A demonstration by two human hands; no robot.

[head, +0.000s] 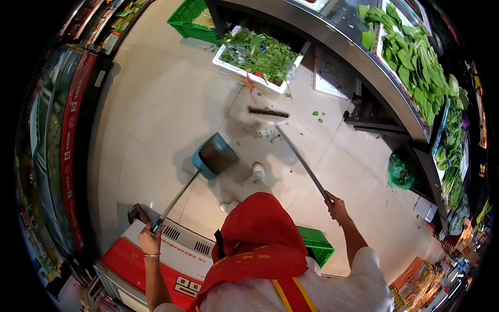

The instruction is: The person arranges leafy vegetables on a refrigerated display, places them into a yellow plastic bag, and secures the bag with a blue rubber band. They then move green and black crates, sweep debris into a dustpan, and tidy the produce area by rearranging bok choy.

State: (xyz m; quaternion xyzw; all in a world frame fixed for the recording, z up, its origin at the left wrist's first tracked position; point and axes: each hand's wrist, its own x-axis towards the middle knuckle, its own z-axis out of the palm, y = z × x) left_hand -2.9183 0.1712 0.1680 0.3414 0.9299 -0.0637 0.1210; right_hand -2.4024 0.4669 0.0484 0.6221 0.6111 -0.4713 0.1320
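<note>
My left hand (149,238) grips the top of a long handle that runs to a blue dustpan (215,156) on the tiled floor, left of my shoes. The dustpan's inside looks dark and dirty. My right hand (337,208) is closed around the grey pole of a broom (302,158). The broom's dark bristle head (269,112) is farther forward, slightly blurred, near a white foam box (249,74) of leafy greens. Dark debris (265,130) and small green leaf scraps (315,113) are scattered on the floor around the broom head.
A green plastic crate (195,33) stands beyond the foam box, another green crate (317,245) beside me. The vegetable stand (362,50) curves along the right, with a green plastic bag (400,171) near its base. A glass-fronted cooler (74,148) lines the left; a red and white freezer (171,257) is close below.
</note>
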